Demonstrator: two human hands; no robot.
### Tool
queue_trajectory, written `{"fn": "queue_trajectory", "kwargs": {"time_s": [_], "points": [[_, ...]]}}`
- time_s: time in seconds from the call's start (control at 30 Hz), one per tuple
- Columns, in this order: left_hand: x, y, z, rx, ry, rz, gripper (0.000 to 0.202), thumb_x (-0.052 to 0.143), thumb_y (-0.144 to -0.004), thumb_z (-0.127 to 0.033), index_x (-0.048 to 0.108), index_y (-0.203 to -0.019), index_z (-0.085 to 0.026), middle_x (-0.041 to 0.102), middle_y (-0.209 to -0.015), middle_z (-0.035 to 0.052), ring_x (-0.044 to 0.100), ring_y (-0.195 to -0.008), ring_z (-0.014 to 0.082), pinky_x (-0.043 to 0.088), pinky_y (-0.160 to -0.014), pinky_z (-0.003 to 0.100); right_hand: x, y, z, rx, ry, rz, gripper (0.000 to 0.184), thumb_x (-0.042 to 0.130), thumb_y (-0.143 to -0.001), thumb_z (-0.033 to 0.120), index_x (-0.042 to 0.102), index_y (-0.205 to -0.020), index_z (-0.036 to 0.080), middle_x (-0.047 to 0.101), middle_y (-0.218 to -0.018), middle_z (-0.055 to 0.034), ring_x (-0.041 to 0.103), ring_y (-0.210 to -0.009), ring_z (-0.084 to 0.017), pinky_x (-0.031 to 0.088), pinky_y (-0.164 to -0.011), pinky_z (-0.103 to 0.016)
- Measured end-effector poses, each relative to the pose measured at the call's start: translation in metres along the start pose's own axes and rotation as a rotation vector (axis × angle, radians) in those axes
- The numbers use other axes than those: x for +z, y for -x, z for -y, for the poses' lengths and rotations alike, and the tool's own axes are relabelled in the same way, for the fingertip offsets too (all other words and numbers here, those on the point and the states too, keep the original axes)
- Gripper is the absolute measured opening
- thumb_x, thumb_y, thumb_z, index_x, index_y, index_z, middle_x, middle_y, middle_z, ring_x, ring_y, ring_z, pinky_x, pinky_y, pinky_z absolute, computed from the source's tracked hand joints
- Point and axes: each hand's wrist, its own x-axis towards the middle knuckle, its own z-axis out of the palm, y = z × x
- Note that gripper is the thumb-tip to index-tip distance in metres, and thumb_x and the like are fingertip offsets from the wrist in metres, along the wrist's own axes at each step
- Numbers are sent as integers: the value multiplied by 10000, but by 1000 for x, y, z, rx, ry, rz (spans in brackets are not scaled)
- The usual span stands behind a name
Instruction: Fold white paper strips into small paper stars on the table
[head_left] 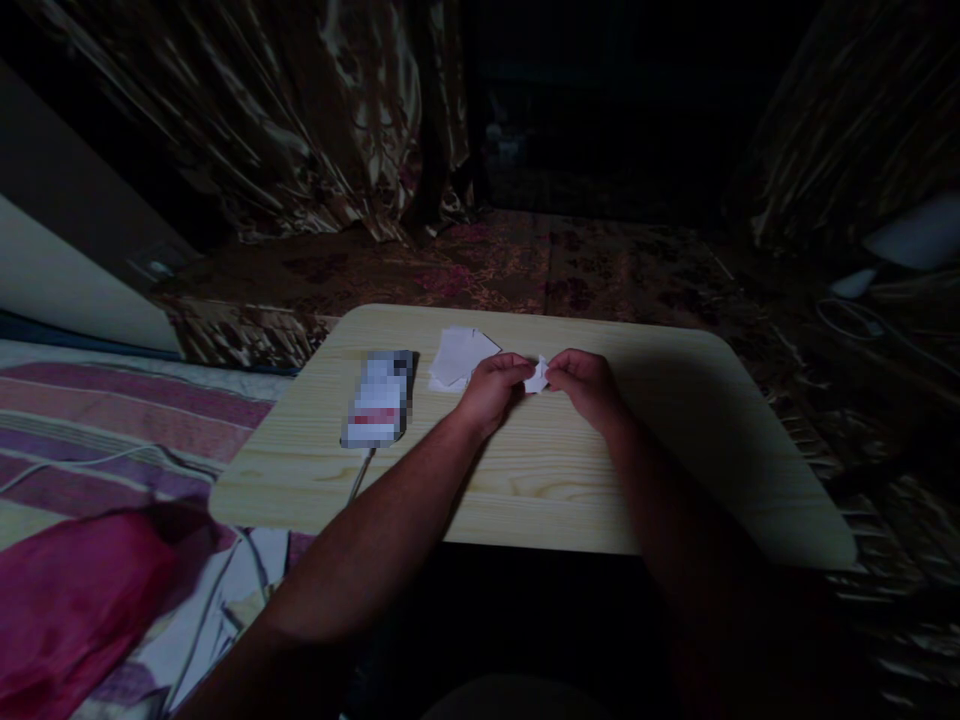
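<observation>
A small piece of white paper is held between both hands over a light wooden table. My left hand pinches its left side with closed fingers. Closed in a pinch as well, my right hand grips the right side. A few loose white paper sheets lie on the table just behind my left hand.
A phone lies on the table's left part with a cable running off the near edge. A striped blanket and a red cloth are at the left. Shiny patterned curtains hang behind; the room is dark.
</observation>
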Motion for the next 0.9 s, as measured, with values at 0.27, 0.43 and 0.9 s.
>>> {"fn": "queue_trajectory", "kwargs": {"time_s": [0.27, 0.43, 0.9], "points": [[1, 1, -3, -29, 99, 39, 189, 740, -654, -260, 623, -717, -126, 652, -713, 42, 596, -638, 123, 472, -594, 250, -1, 0, 1, -52, 11, -47, 118, 665, -689, 269, 642, -714, 155, 625, -602, 8, 560, -568, -122, 414, -566, -244], [3, 3, -6, -17, 135, 18, 293, 753, -656, -253, 642, -904, -142, 660, -776, 28, 590, -600, 96, 466, -574, 236, -3, 0, 6, 3, 3, -143, 169, 664, -711, 322, 648, -757, 160, 634, -603, 6, 571, -558, -129, 436, -569, -254], [-1, -4, -3, 185, -41, -243, 250, 731, -619, -220, 690, -849, -131, 575, -556, -22, 499, -495, 84, 383, -513, 223, 8, 0, -2, -212, 83, -98, 583, 692, -643, 189, 554, -1208, 229, 599, -1196, -77, 598, -802, -138, 527, -619, -256]]}}
